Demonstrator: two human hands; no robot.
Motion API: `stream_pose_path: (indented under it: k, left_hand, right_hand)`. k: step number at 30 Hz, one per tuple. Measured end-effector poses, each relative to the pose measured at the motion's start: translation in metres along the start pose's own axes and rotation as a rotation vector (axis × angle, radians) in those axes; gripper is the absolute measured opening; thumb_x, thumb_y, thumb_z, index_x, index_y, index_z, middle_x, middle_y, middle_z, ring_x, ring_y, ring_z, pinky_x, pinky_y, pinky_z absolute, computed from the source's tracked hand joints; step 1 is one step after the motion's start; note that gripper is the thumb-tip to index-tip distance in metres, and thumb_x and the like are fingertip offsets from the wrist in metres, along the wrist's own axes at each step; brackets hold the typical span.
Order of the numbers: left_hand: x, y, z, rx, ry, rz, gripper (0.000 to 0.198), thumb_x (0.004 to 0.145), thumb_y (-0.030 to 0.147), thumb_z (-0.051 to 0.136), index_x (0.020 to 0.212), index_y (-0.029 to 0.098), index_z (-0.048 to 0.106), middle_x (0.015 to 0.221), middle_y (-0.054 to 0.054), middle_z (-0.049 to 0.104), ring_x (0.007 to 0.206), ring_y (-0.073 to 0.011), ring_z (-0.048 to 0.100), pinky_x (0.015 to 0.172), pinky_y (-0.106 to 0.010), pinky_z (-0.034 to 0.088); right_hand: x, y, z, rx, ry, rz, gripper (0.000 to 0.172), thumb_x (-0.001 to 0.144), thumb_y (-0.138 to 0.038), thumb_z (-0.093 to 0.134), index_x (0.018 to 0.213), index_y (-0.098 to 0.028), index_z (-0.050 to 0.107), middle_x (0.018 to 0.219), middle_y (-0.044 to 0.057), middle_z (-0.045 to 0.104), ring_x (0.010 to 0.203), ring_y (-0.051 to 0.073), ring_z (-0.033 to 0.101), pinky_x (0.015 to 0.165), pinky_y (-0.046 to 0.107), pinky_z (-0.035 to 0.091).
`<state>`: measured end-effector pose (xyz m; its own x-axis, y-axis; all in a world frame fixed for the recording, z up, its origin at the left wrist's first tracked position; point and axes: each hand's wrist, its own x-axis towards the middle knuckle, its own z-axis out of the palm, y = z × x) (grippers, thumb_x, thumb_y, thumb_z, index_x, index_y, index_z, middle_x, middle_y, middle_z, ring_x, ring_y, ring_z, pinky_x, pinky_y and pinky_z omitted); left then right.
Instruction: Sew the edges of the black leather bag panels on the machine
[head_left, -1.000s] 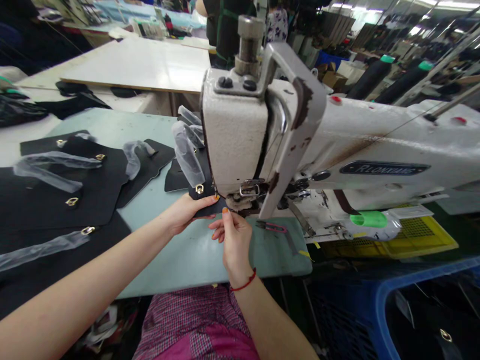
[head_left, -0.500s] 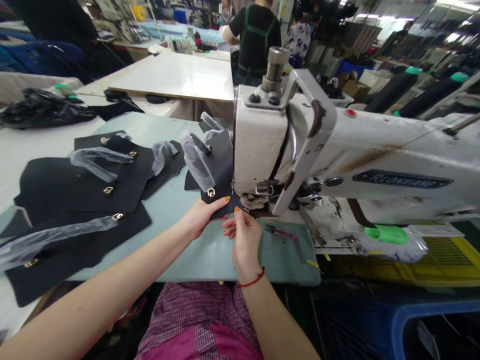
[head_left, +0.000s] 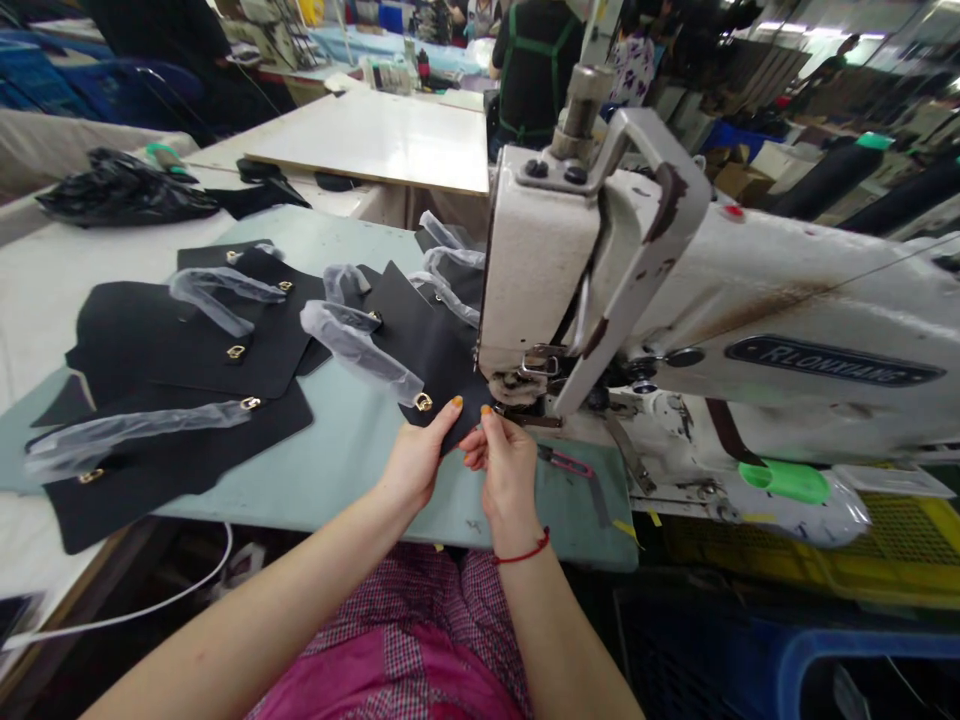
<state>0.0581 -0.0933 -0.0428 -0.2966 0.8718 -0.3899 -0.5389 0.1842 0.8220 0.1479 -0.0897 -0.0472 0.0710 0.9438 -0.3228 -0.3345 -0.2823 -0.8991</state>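
A black leather panel (head_left: 429, 350) lies under the presser foot (head_left: 517, 386) of a white industrial sewing machine (head_left: 544, 240), its near corner between my hands. My left hand (head_left: 415, 462) grips the panel's edge just right of a gold metal loop (head_left: 424, 401). My right hand (head_left: 510, 468) pinches the corner beside the presser foot. A translucent plastic strip (head_left: 352, 350) lies over the panel and runs toward the loop. The needle is hidden by the machine's parts.
Several black panels (head_left: 187, 330) with gold loops and plastic strips lie on the pale green sewing table (head_left: 352, 455). Pink-handled thread snips (head_left: 564, 461) lie right of my hands. A yellow crate (head_left: 892, 550) and blue crate (head_left: 825, 670) stand at lower right.
The panel has swung left and more of it shows beside the machine. My hands have come closer together. The view has shifted, moving the machine to the right.
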Motion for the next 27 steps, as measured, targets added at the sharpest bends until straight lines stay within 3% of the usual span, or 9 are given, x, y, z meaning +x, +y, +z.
stream_pose_path:
  k: [3,8,14,19,21,23,25,27]
  left_hand:
    - [-0.014,-0.012,0.009,-0.039,0.054,0.051,0.038,0.072,0.034,0.076,0.104,0.017,0.067,0.113,-0.006,0.071,0.095,-0.0195,0.067,0.088,-0.030,0.053]
    - [-0.035,-0.038,0.022,-0.046,0.183,0.118,0.041,0.079,0.040,0.071,0.115,0.022,0.063,0.132,-0.007,0.062,0.124,-0.0235,0.056,0.105,-0.032,0.045]
    - [-0.053,-0.055,0.035,-0.032,0.197,0.041,0.041,0.082,0.047,0.066,0.116,0.024,0.064,0.135,-0.007,0.059,0.127,-0.0238,0.053,0.106,-0.033,0.044]
    - [-0.061,-0.061,0.045,0.036,0.170,-0.064,0.056,0.082,0.059,0.059,0.106,0.010,0.068,0.117,-0.016,0.068,0.113,-0.0288,0.062,0.099,-0.038,0.047]
    - [-0.065,-0.065,0.038,0.068,0.100,-0.108,0.056,0.083,0.060,0.056,0.104,0.009,0.068,0.114,-0.016,0.069,0.110,-0.0281,0.063,0.098,-0.038,0.047]
    - [-0.073,-0.063,0.022,0.154,-0.044,-0.185,0.051,0.084,0.056,0.056,0.106,0.012,0.069,0.117,-0.015,0.069,0.110,-0.0271,0.063,0.098,-0.037,0.047]
    - [-0.085,-0.046,0.000,0.331,-0.309,-0.256,0.042,0.084,0.050,0.059,0.106,0.016,0.071,0.116,-0.012,0.069,0.110,-0.0255,0.063,0.097,-0.036,0.048]
    - [-0.096,-0.008,-0.021,0.571,-0.708,-0.248,0.031,0.086,0.042,0.058,0.101,0.021,0.074,0.106,-0.008,0.074,0.101,-0.0225,0.067,0.093,-0.032,0.051]
  right_hand:
    - [0.001,-0.006,-0.007,-0.021,-0.022,0.006,0.038,0.077,-0.044,0.063,0.052,-0.015,0.057,0.045,0.000,0.057,0.033,0.006,0.040,0.038,0.019,0.033]
    - [0.004,-0.013,-0.022,-0.129,-0.092,-0.017,0.044,0.080,-0.045,0.061,0.048,-0.017,0.052,0.041,-0.002,0.051,0.033,0.006,0.036,0.037,0.019,0.027]
    - [0.006,-0.025,-0.037,-0.308,-0.156,-0.080,0.047,0.086,-0.043,0.056,0.047,-0.017,0.049,0.041,-0.003,0.048,0.036,0.006,0.037,0.039,0.019,0.027]
    - [-0.005,-0.033,-0.056,-0.463,-0.181,-0.137,0.037,0.089,-0.041,0.053,0.064,-0.016,0.059,0.049,-0.003,0.053,0.041,0.007,0.043,0.043,0.019,0.032]
    - [-0.011,-0.029,-0.072,-0.536,-0.130,-0.146,0.032,0.091,-0.041,0.050,0.082,-0.015,0.066,0.052,-0.002,0.056,0.042,0.009,0.046,0.044,0.020,0.035]
    - [-0.016,-0.021,-0.094,-0.663,-0.030,-0.212,0.032,0.092,-0.039,0.048,0.100,-0.014,0.067,0.063,0.001,0.064,0.051,0.013,0.055,0.051,0.023,0.044]
    - [-0.016,-0.010,-0.119,-0.866,0.076,-0.370,0.032,0.092,-0.035,0.049,0.110,-0.015,0.065,0.089,0.008,0.070,0.078,0.019,0.064,0.071,0.030,0.051]
    - [-0.012,0.003,-0.143,-1.136,0.115,-0.532,0.030,0.092,-0.031,0.049,0.113,-0.016,0.065,0.111,0.012,0.066,0.102,0.025,0.060,0.090,0.039,0.047]
